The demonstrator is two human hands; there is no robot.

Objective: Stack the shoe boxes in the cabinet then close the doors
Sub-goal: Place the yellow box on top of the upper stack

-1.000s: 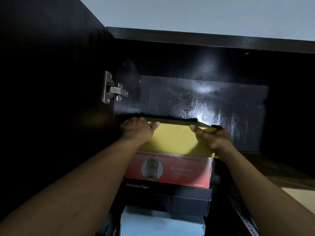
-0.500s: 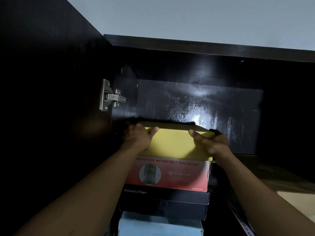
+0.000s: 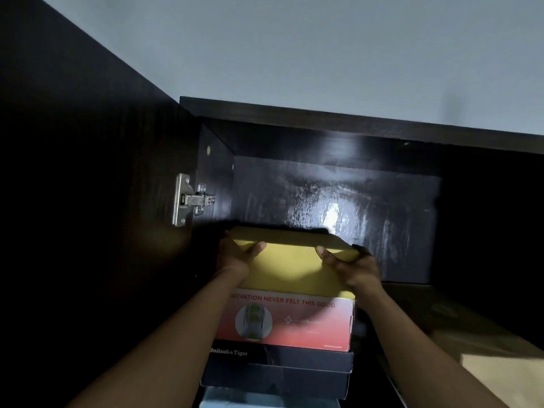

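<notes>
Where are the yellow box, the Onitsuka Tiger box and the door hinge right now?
yellow box (image 3: 288, 269): head view, on its near face between the hands.
Onitsuka Tiger box (image 3: 294, 360): head view, on its dark lid's front edge.
door hinge (image 3: 188, 199): head view, on the metal arm at the left door.

Open room above the yellow box (image 3: 290, 267); left cabinet wall (image 3: 216, 184) stands close beside it.

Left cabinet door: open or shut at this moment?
Open. The left door is swung outward with its hinge exposed, and both hands hold the yellow box inside the cabinet.
</notes>
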